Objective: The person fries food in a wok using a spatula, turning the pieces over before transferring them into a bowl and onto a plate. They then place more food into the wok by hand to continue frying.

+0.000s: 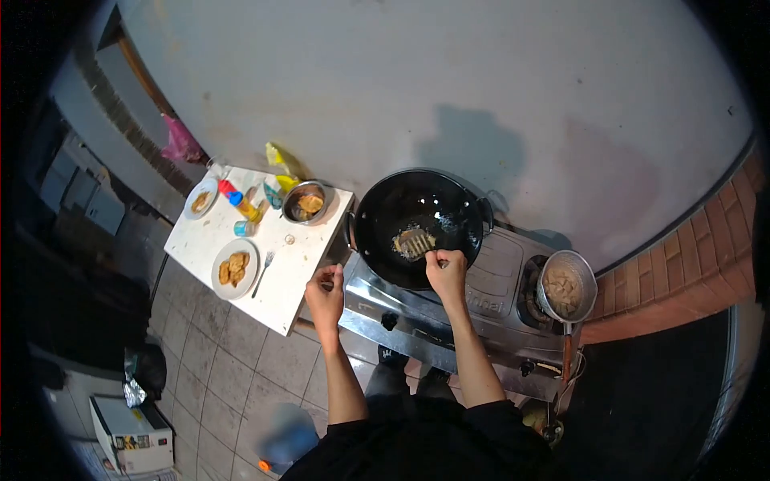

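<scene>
A large black wok (381, 200) sits on the left burner of a steel gas stove (484, 293). Inside it a browned piece of food (414, 243) lies in bubbling oil. My right hand (447, 271) is over the wok's near rim, its fingers pinched together by the food; whatever they hold is too small to make out. My left hand (324, 292) hovers between the white table and the stove, touching neither, with its fingers curled and thumb and fingertips close together. Anything between those fingertips is too small to tell.
On the white table (277, 309) stand a plate of fried pieces (234, 270), a fork (262, 274), a metal bowl (305, 203), bottles and a smaller plate (200, 199). A pan of pale food (565, 287) sits on the right burner, its handle toward me. A wall rises behind the stove.
</scene>
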Motion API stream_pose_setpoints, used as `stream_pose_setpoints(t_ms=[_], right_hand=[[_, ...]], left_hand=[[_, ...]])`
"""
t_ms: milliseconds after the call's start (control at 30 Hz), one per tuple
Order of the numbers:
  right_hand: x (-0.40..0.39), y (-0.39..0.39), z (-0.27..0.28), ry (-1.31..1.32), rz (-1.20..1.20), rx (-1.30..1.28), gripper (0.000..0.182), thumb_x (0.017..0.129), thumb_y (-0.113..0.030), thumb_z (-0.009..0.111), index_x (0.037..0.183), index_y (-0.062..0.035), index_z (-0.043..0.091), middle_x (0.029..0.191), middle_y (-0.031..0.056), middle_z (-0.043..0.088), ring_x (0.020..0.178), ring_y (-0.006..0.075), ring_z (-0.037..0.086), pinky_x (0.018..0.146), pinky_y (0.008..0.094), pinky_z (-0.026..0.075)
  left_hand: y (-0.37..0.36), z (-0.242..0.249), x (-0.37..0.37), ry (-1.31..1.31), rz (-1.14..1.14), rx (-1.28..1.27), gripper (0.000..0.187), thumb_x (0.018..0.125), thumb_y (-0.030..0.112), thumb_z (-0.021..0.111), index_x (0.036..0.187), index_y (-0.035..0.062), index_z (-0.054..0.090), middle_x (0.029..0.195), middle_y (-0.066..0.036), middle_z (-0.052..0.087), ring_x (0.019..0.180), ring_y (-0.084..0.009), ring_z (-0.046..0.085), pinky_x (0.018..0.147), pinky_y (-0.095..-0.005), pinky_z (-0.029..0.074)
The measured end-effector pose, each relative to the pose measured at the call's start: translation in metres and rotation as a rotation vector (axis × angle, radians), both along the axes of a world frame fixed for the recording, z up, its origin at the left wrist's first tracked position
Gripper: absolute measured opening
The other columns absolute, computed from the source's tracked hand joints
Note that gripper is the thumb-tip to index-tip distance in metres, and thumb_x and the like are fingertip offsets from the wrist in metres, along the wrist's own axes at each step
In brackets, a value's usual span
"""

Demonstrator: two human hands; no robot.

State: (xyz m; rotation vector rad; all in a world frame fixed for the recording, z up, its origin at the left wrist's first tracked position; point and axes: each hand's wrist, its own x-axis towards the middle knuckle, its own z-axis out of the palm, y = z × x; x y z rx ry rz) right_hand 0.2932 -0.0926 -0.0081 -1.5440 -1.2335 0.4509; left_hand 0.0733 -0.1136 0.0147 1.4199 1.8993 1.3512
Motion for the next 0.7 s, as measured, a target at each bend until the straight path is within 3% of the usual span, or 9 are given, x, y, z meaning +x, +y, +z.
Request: stream_pose_setpoints(t_ms=[167,300,400,433,533,667,700], right_hand=[[-0.002,0.005,-0.001,0.001,-0.020,0.006,0.024,0.073,-0.013,0.058,0.058,0.0058,0.055,0.051,0.0225,0.049,0.047,0.0345,0.055,0.046,0.0373,0.037],[-0.006,0.004,0.001,-0.084,-0.127,0.030,0.022,0.072,-0.011,0.058,0.058,0.0060,0.055,0.049,0.0211,0.046,0.040,0.0259,0.048,0.045,0.0356,0.036],[-0.017,0.009,-0.015,0.021,-0.387,0.198,0.024,0.073,-0.009,0.060,0.057,0.0070,0.053,0.043,0.0173,0.044,0.040,0.0159,0.045,0.044,0.0328,0.034],[-0.003,0.007,-0.019,0.128,-0.192,-0.092,0.025,0.073,-0.009,0.063,0.057,0.0072,0.053,0.045,0.0131,0.049,0.044,0.0140,0.047,0.046,0.0315,0.036],[-0.017,0.016,-0.055,0.080,-0.502,0.113,0.020,0.072,-0.008,0.065,0.060,0.0044,0.056,0.059,0.0107,0.057,0.053,0.0143,0.053,0.051,0.0290,0.041],[-0.012,0.011,-0.072,0.194,-0.462,0.163,0.018,0.072,-0.008,0.067,0.063,0.0044,0.059,0.063,0.0125,0.058,0.058,0.0171,0.056,0.054,0.0296,0.043],[-0.012,0.009,-0.065,0.227,-0.429,0.068,0.017,0.072,-0.008,0.067,0.064,0.0043,0.059,0.064,0.0127,0.058,0.060,0.0178,0.057,0.055,0.0298,0.043]], left_hand=[[0.024,0.020,-0.007,-0.026,-0.103,0.001,0.021,0.085,0.017,0.065,0.085,-0.0040,0.066,0.059,-0.004,0.056,0.054,-0.0079,0.048,0.051,-0.0242,0.040],[0.053,0.015,-0.019,-0.027,-0.229,0.022,0.021,0.084,0.017,0.066,0.089,-0.0042,0.066,0.061,-0.004,0.056,0.055,-0.0082,0.048,0.051,-0.0240,0.040],[0.078,0.001,-0.024,0.035,-0.304,0.012,0.030,0.080,0.019,0.069,0.098,-0.0034,0.062,0.065,-0.012,0.059,0.056,-0.0213,0.057,0.054,-0.0314,0.044],[0.085,0.004,-0.025,0.091,-0.329,-0.007,0.034,0.080,0.020,0.069,0.103,-0.0022,0.059,0.066,-0.013,0.059,0.058,-0.0251,0.058,0.055,-0.0344,0.044],[0.096,-0.004,-0.025,0.210,-0.375,-0.008,0.043,0.080,0.022,0.068,0.112,0.0006,0.051,0.066,-0.012,0.058,0.063,-0.0299,0.060,0.059,-0.0395,0.045],[0.108,-0.014,-0.025,0.170,-0.390,-0.118,0.037,0.079,0.024,0.068,0.104,0.0020,0.053,0.067,-0.011,0.059,0.065,-0.0291,0.060,0.060,-0.0384,0.045],[0.107,-0.011,-0.024,0.201,-0.389,-0.123,0.035,0.079,0.024,0.068,0.102,0.0021,0.053,0.067,-0.011,0.059,0.065,-0.0284,0.060,0.060,-0.0379,0.046]])
